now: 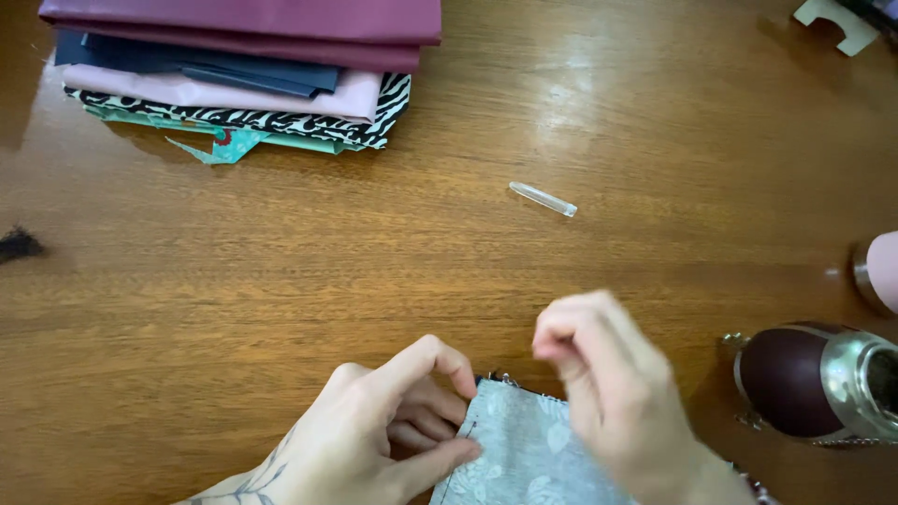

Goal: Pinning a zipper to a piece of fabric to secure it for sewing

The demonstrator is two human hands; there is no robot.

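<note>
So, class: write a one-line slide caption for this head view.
Left hand pinches grey leaf-print fabric while right hand hovers, blurred, above it.

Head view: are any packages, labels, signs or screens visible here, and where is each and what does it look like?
None can be made out: no package, label, sign or screen shows.
On the brown wooden table are only a stack of folded fabrics, a small clear plastic tube and a grey patterned fabric piece.
</note>
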